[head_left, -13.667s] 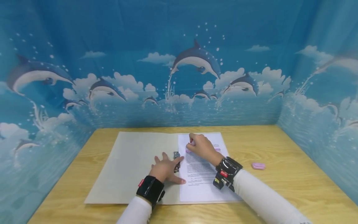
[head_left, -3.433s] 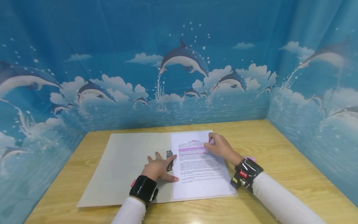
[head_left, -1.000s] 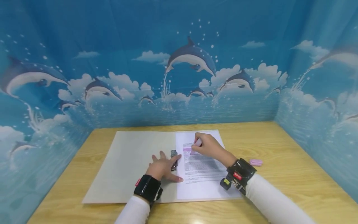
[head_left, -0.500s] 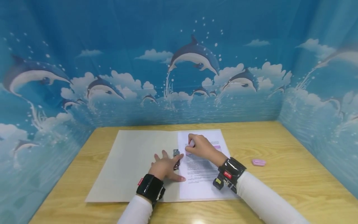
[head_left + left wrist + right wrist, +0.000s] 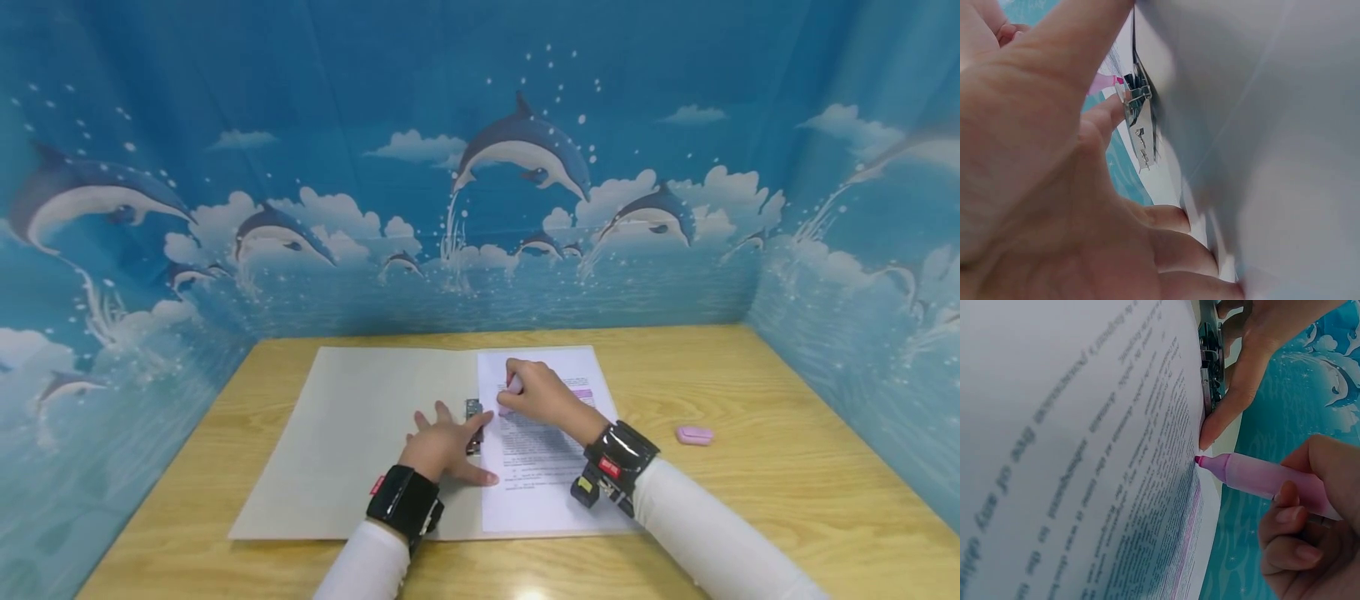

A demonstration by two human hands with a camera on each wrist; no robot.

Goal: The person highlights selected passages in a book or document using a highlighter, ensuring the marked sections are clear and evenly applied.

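My right hand (image 5: 546, 395) grips a pink highlighter (image 5: 1260, 477), its tip at the left end of a text line on the printed sheet (image 5: 551, 508). Pink marked lines (image 5: 582, 393) show on the page beside the hand. The sheet lies on the right half of an open cream folder (image 5: 360, 433). My left hand (image 5: 444, 448) rests with spread fingers across the fold, thumb and index fingertips on the sheet's left edge. Under its index finger sits the folder's metal clip (image 5: 1138, 94), partly covered in the head view.
A pink highlighter cap (image 5: 694, 435) lies on the wooden table (image 5: 757, 500), right of the folder. A blue dolphin-print curtain (image 5: 375, 208) surrounds the table at the back and sides. Each wrist wears a black strapped camera (image 5: 405, 504).
Over the last second the right hand moved left across the sheet with the highlighter, reaching the line's left end. More lines are marked pink than 13.7 seconds ago. The left hand stays put.
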